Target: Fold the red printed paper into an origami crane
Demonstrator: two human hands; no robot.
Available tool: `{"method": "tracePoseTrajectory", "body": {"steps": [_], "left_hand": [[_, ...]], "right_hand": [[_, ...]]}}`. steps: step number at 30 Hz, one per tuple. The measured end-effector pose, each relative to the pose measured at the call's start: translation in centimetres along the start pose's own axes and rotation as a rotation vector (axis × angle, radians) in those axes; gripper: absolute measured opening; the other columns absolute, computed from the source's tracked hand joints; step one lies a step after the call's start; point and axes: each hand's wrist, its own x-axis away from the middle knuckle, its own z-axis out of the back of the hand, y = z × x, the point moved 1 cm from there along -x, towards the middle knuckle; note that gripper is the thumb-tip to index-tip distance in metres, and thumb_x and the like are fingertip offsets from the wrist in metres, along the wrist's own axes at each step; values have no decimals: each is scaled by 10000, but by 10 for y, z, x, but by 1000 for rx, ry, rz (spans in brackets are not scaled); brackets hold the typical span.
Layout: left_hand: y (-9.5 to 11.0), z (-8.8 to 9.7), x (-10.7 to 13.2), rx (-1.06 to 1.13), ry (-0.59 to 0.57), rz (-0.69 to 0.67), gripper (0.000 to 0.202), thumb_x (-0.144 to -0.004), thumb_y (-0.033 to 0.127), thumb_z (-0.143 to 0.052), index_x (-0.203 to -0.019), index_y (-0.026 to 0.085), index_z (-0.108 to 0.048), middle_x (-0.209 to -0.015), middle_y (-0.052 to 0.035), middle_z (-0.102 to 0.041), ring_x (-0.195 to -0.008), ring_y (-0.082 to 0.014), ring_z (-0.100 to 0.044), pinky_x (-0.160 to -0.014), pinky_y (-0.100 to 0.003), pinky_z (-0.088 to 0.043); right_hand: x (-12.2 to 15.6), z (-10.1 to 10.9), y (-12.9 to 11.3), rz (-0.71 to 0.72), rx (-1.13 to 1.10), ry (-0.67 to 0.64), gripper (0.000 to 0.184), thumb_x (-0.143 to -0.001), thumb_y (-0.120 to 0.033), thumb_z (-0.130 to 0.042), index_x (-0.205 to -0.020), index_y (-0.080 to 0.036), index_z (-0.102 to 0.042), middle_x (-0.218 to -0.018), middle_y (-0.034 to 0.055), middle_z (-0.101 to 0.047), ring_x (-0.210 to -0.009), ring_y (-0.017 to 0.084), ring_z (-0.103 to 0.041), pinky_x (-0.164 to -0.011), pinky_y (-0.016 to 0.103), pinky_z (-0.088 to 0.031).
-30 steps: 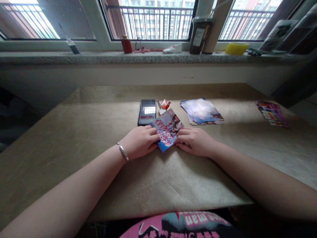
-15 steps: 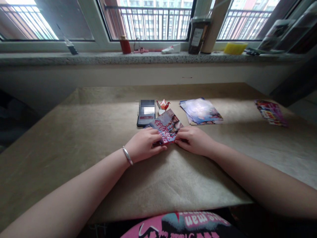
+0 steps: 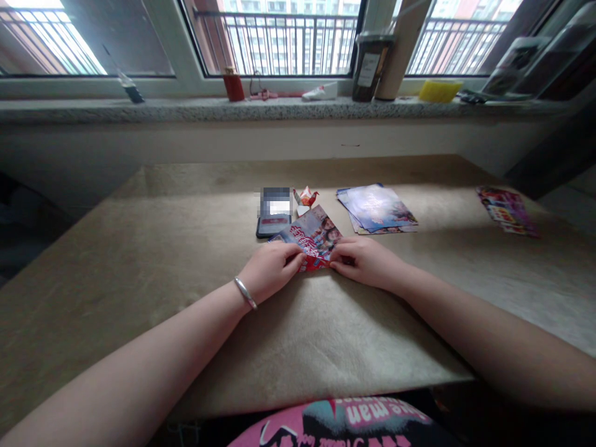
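Note:
A square sheet of printed paper lies turned cornerwise on the table, its near corner folded up into a red strip. My left hand, with a silver bangle at the wrist, pinches the left end of that fold between thumb and fingers. At the right end, my right hand grips the paper's edge with closed fingertips. Just beyond the sheet stand a small red and white folded paper figure and a phone, its screen partly blurred out.
To the right lies a stack of printed sheets. Farther right is a pile of colourful printed papers. The stone windowsill holds a red bottle, a dark lidded container and a yellow object.
My left thumb has shifted up onto the paper's near edge. More of the red folded strip shows between my hands. My right hand has hardly moved.

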Motion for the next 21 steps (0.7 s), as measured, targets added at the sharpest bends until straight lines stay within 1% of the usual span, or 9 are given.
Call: {"method": "tracePoseTrajectory", "body": {"steps": [2, 4, 7, 10, 13, 16, 21], "left_hand": [[-1, -2, -1, -34, 15, 16, 226, -882, 265, -467, -803, 155, -647, -752, -41, -641, -703, -154, -542, -650, -262, -414], [-2, -4, -2, -75, 32, 12, 228, -880, 265, -475, -787, 150, -648, -738, -49, -632, -726, -168, -539, -669, -278, -423], [-5, -6, -3, -113, 73, -25, 215, -872, 261, -495, -755, 149, -636, -728, -46, -603, -750, -171, -534, -704, -289, -438], [-8, -8, -3, -116, 138, -39, 169, -857, 245, -517, -759, 151, -617, -800, -45, -565, -728, -146, -527, -700, -277, -458], [-10, -10, -3, -130, 181, -53, 126, -842, 223, -533, -763, 149, -598, -866, -50, -538, -736, -138, -529, -707, -276, -480], [-12, -12, -5, -153, 202, -78, 114, -833, 210, -543, -746, 149, -585, -863, -46, -530, -758, -140, -538, -731, -284, -497], [-13, -13, -6, -168, 187, -90, 91, -819, 192, -556, -746, 142, -578, -895, -57, -529, -786, -151, -552, -757, -306, -511]], "right_hand": [[1, 0, 2, -62, -35, 13, 64, -773, -190, -575, -798, -169, -630, -699, 15, -608, -634, 114, -524, -585, 223, -387], [3, 0, 3, -120, -97, 17, 81, -760, -175, -577, -830, -177, -618, -678, -4, -597, -600, 102, -513, -559, 211, -380], [5, 2, 5, -140, -177, 19, 73, -762, -148, -556, -804, -180, -607, -668, -13, -585, -595, 95, -511, -555, 202, -386], [5, 4, 4, -83, -153, 25, 78, -777, -146, -549, -773, -178, -619, -724, 7, -603, -637, 101, -531, -589, 211, -405], [4, 6, 3, 4, -57, 23, 146, -798, -156, -540, -874, -197, -657, -876, 40, -637, -751, 129, -575, -673, 247, -440], [4, 5, 2, 89, 22, 27, 228, -813, -155, -529, -984, -223, -665, -972, 51, -647, -866, 154, -591, -751, 277, -458], [2, 2, 0, 166, 137, 63, 236, -863, -195, -488, -996, -223, -681, -1018, 60, -658, -924, 168, -592, -802, 307, -472]]}}
